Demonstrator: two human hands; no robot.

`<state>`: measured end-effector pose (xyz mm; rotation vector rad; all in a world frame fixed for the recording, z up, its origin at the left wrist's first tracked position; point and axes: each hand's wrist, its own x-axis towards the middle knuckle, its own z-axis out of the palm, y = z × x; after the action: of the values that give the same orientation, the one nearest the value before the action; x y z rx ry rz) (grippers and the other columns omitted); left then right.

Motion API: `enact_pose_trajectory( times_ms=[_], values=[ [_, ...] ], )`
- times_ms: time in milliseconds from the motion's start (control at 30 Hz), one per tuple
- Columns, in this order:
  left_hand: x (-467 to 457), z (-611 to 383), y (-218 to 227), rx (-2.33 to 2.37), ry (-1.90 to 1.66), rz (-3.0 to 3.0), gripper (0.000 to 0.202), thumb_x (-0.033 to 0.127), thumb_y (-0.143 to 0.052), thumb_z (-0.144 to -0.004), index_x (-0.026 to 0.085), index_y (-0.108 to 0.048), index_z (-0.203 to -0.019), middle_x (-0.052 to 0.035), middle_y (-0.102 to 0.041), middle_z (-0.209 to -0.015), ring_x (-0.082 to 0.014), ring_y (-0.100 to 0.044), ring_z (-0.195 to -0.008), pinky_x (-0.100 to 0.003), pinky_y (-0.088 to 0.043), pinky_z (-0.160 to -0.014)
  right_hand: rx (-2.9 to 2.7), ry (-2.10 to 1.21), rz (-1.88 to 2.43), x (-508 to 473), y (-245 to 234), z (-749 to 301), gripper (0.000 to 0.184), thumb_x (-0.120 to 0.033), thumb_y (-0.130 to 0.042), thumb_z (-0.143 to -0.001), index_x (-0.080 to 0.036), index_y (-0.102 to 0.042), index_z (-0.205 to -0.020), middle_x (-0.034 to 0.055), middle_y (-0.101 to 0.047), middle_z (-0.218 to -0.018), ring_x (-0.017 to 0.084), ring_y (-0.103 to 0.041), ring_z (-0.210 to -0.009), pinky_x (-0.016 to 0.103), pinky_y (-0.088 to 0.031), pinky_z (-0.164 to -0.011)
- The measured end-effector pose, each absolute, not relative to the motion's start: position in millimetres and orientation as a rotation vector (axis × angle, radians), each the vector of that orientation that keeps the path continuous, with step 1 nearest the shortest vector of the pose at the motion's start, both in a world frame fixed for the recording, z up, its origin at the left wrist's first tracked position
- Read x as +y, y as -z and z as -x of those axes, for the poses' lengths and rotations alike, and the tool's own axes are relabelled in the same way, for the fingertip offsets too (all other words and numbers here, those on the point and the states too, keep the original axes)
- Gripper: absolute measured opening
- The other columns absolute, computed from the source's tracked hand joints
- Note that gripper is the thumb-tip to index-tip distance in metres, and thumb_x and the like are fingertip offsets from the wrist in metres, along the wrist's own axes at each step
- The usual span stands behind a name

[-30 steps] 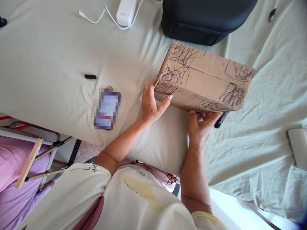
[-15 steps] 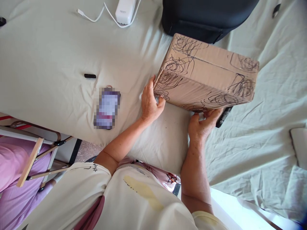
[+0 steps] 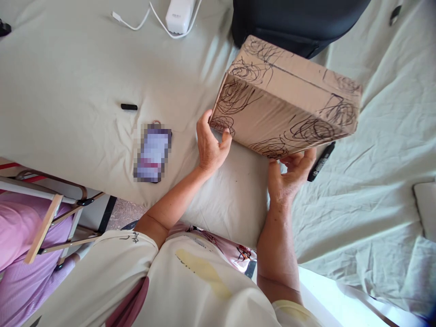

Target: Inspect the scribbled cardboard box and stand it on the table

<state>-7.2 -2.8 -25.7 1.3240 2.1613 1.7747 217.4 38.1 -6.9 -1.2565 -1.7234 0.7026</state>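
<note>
A brown cardboard box (image 3: 272, 109) with black scribbles on its faces is tilted, its near side turned up towards me. At its lower left corner my left hand (image 3: 213, 144) grips the edge, thumb on the near face and fingers along the left side. My right hand (image 3: 291, 175) holds the bottom edge near the right corner, its fingertips partly hidden under the box. Just right of that hand a black marker (image 3: 321, 162) lies on the cloth. A small black cap (image 3: 129, 107) lies off to the left.
A black padded object (image 3: 296, 22) stands right behind the box. To the left lies a phone (image 3: 153, 153) with a blurred screen. A white charger (image 3: 179, 17) with its cable sits at the back. A seated person's pink clothing (image 3: 34, 236) shows beside a folding chair (image 3: 44, 227) at lower left.
The box has tipped further back, so more of its scribbled near face shows and its top edge sits higher. Both hands stay on it. More of the marker is uncovered.
</note>
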Motion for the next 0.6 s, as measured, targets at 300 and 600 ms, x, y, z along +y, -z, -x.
enact_pose_trajectory(
  times_ms=[300,600],
  values=[
    [-0.6,-2.3,20.3,2.146,-1.701,-1.354,0.078,0.070,-0.034,-0.110,0.025,-0.021,-0.172,-0.0178,-0.025,-0.182,-0.0319,-0.013,-0.174,-0.057,-0.019,-0.142,-1.979,-0.954,0.997,20.9,-10.8,-199.5,0.048,-0.051,-0.072,-0.095,-0.024,-0.064,-0.133,0.0058,-0.077,-0.105,0.021,-0.076,-0.089,0.038,-0.066,-0.085],
    [-11.1,0.6,-5.9,1.980,-1.833,-1.611,0.071,0.072,-0.029,-0.109,0.044,-0.012,-0.172,-0.0091,-0.035,-0.176,-0.0291,-0.028,-0.171,-0.055,-0.029,-0.141,-1.594,-0.632,1.156,28.8,-2.0,-201.5,0.051,-0.063,-0.061,-0.101,-0.023,-0.064,-0.135,0.0089,-0.074,-0.113,0.024,-0.076,-0.100,0.045,-0.062,-0.094]
  ],
)
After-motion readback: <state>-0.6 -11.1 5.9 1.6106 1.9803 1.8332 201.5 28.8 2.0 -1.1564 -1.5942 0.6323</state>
